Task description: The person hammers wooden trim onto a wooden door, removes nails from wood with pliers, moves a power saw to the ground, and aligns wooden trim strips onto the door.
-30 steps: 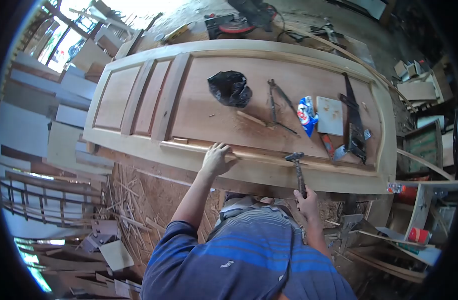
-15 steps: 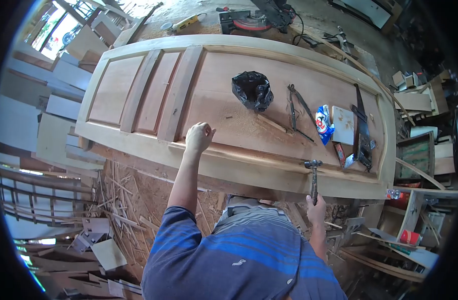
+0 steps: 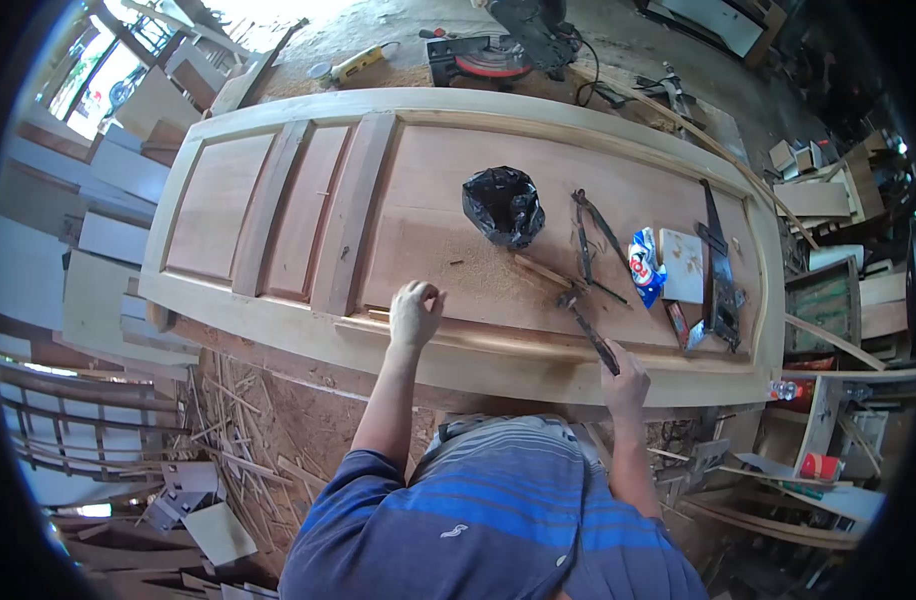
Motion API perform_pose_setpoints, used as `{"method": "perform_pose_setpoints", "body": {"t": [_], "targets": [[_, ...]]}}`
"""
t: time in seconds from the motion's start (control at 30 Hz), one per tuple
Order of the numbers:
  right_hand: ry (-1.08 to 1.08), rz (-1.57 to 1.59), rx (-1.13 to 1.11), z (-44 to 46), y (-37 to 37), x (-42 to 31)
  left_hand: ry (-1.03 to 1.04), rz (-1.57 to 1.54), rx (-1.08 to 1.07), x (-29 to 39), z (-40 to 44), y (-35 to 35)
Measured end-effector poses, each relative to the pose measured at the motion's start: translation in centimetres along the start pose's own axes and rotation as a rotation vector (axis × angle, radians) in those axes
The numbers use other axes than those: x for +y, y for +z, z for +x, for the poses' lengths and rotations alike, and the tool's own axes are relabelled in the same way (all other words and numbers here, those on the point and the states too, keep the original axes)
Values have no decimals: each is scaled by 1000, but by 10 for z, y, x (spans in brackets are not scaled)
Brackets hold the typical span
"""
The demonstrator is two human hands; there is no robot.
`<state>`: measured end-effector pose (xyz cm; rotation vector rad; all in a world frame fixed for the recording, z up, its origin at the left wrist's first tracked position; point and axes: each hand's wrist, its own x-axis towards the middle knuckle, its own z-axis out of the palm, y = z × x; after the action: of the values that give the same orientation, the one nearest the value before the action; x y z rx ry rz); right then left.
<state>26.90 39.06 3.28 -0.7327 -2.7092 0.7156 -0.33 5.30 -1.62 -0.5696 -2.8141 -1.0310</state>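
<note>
A wooden panelled door [image 3: 458, 385] lies flat in front of me, with a moulding strip [image 3: 518, 340] along the near edge of its large panel. My left hand [image 3: 416, 315] is over that strip's left end, fingers curled together; whatever they hold, if anything, is hidden. My right hand [image 3: 626, 380] grips the handle of a hammer [image 3: 590, 332], whose head points away and to the left, over the panel. A black plastic bag [image 3: 503, 207] stands open on the panel. Near the hammer head lie a wood strip [image 3: 540, 270] and long-handled pincers [image 3: 585, 240].
At the panel's right end are a blue-and-white packet [image 3: 646, 268], a pale block [image 3: 683, 265] and a handsaw [image 3: 716, 260]. A mitre saw [image 3: 483, 60] and a yellow power tool [image 3: 360, 64] sit beyond the door. Offcuts [image 3: 263, 420] litter the floor at left.
My right hand has swung the hammer up and left, from the near rail to over the panel. My left hand has shifted slightly right and nearer to me. The view has tilted a little.
</note>
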Motion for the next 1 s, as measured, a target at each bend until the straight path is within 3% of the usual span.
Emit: {"method": "perform_pose_setpoints", "body": {"t": [0.17,0.27,0.63,0.7,0.83,0.97,1.0], "targets": [[-110,14,-54,19,9,18,-132,58,36,-19,0,-8],[-129,87,-81,31,14,28,-98,56,3,-5,20,5],[-166,243,-148,54,22,63,21,489,-110,24,76,60],[-188,293,-160,62,24,63,8,470,-98,26,68,64],[-215,279,-206,75,22,69,-169,55,-166,73,36,63],[-269,298,-152,94,11,63,18,96,-115,89,19,90],[-290,308,-131,101,8,62,-26,96,-122,97,22,93]]}}
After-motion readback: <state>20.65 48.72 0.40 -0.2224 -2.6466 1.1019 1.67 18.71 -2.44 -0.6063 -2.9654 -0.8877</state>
